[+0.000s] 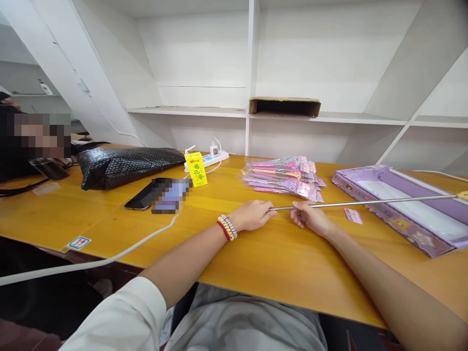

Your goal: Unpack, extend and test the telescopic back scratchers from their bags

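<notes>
A long thin metal rod (351, 203) stretches to the right above the table, with a yellow piece at its far end by the picture's edge. My left hand (253, 215) is closed on the rod's left end; a beaded bracelet and a red one circle that wrist. Just to the right, my right hand (310, 218) pinches the rod between thumb and curled fingers. Behind my hands lie several pink and purple items in clear plastic packets (281, 176). A small pink card (353, 216) rests on the table beneath the rod.
A purple open box (413, 226) lies at right, under the rod. At left are a phone (142, 194), a yellow drink carton (196, 169), a power strip (215, 158) and a black bubble-wrap bag (127, 165). A white cable (139, 240) crosses the table. Another person sits far left.
</notes>
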Available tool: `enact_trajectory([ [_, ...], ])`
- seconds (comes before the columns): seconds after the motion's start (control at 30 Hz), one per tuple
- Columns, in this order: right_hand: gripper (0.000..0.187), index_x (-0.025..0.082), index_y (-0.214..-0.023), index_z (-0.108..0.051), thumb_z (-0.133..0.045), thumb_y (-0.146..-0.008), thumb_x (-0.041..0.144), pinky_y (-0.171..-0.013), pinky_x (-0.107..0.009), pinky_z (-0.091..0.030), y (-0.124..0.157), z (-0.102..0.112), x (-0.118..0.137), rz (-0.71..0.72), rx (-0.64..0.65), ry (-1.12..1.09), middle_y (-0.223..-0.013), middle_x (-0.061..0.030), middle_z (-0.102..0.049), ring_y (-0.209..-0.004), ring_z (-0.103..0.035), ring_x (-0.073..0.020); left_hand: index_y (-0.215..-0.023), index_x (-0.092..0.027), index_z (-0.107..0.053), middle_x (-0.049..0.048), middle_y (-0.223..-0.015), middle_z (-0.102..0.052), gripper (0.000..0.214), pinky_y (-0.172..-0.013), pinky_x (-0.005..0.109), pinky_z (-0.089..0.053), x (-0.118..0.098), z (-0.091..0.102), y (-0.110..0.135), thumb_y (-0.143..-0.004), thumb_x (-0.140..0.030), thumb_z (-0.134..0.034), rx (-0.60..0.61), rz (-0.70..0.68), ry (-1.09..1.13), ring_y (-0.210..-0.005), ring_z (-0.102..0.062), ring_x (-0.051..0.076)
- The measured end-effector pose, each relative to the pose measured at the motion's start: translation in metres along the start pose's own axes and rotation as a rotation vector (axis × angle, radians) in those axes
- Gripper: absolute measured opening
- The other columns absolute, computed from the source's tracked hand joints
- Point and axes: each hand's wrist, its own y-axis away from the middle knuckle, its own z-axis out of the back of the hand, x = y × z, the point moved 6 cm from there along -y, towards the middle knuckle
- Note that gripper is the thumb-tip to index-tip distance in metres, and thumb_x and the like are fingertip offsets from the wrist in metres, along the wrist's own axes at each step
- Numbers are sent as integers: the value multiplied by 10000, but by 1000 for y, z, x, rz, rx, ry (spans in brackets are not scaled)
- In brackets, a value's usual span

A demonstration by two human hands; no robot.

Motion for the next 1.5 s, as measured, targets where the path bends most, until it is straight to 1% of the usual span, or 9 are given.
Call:
enact_trajectory([
  [0.17,428,119,-593,-643,-568,-751,510,-375,-205,-320,-2,2,-1,-38,32,-81,-505,-46,-547,-432,-480,-95,-857,-198,-535,55,-827,-617,387,-636,274,-380,6,-1,-1,-888,-498,-293,-53,49,-1,-731,-571,177],
  [0.33,464,123,-602,-622,-591,-716,571,-386,-212,-346,-3,8,-1,-61,-53,-178,-523,-39,-553,-440,-491,-96,-850,-190,-534,58,-820,-618,400,-646,277,-392,9,1,-3,-898,-485,-270,-68,85,-28,-741,-578,182],
  [0.53,341,163,-664,-557,-737,-615,449,-389,-221,-369,-15,-2,17,64,-265,-278,-555,12,-554,-442,-494,-97,-880,-156,-552,105,-934,-601,389,-738,323,-427,3,-1,-17,-905,-421,-268,-107,147,28,-839,-567,208],
  [0.67,315,174,-642,-504,-716,-635,406,-373,-213,-359,-31,-11,27,132,-544,-556,-523,51,-508,-399,-439,-70,-944,-153,-554,110,-1021,-593,349,-794,337,-431,-6,2,-30,-914,-340,-261,-137,146,45,-924,-554,213],
  [0.73,285,180,-617,-458,-661,-689,366,-382,-210,-365,-36,-17,29,150,-622,-722,-498,61,-476,-399,-431,-69,-986,-164,-544,101,-1044,-597,332,-784,340,-439,-7,4,-33,-914,-336,-269,-147,162,25,-947,-555,219],
  [0.93,388,190,-546,-257,-586,-722,295,-486,-253,-446,-31,-30,34,142,-505,-954,-427,56,-367,-463,-483,-112,-1048,-189,-519,90,-1044,-610,326,-744,351,-456,-8,-2,-26,-907,-366,-284,-155,195,11,-918,-584,237],
  [1.2,527,180,-564,-96,-606,-697,207,-342,-200,-259,-23,-24,41,239,-377,-976,-394,82,-176,-346,-210,-55,-1038,-170,-508,90,-1041,-600,373,-741,313,-461,-23,-8,-22,-819,-469,-465,-42,-5,224,-926,-584,231],
  [1.3,517,178,-556,-110,-614,-672,184,-325,-196,-219,-24,-20,39,273,-384,-928,-389,88,-154,-333,-177,-49,-1024,-173,-507,88,-1023,-608,384,-740,317,-461,-23,-10,-22,-831,-498,-436,-23,21,224,-926,-588,235],
  [1.5,452,187,-540,-84,-520,-571,72,-310,-199,-186,-24,-18,37,241,-497,-879,-371,91,-111,-311,-144,-39,-1074,-182,-478,111,-938,-629,523,-695,361,-458,-22,-16,-26,-852,-597,-249,-34,163,-13,-867,-607,278],
])
